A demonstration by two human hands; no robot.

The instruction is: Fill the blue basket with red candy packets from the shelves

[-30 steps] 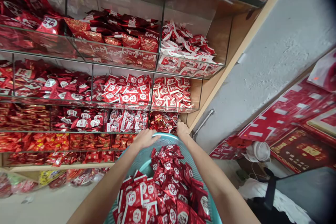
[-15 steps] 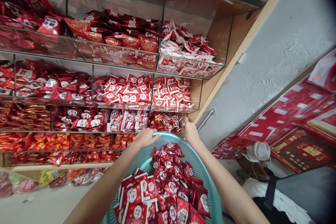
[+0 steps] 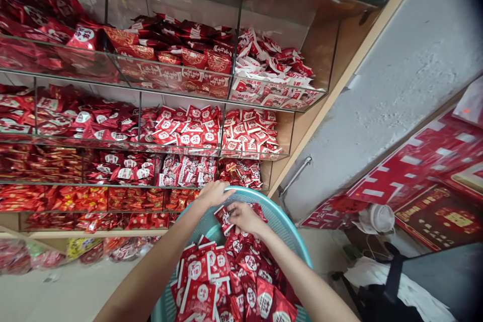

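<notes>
A teal plastic basket full of small red snack packets sits in front of me, below the shelves. My left hand grips its far rim, with the fingers curled over the edge. Inside the basket, toward the far side, is my right hand. Its fingers pinch a dark red packet with a white label at the top of the heap. The right fingertips are partly hidden by the packets. Flatter red packets with white edges lie at the left of the basket, and darker puffed ones fill the right.
Glass-fronted shelves full of red packets rise ahead, with a wooden side panel at their right. A grey wall stands beyond. Red boxes, a white bag and a dark chair-like object are at the right. Plastic bags of packets lie under the shelves.
My right hand has left the area by the basket's far right rim, moved left and down into the basket, and closed on a packet. The left hand stays on the rim.
</notes>
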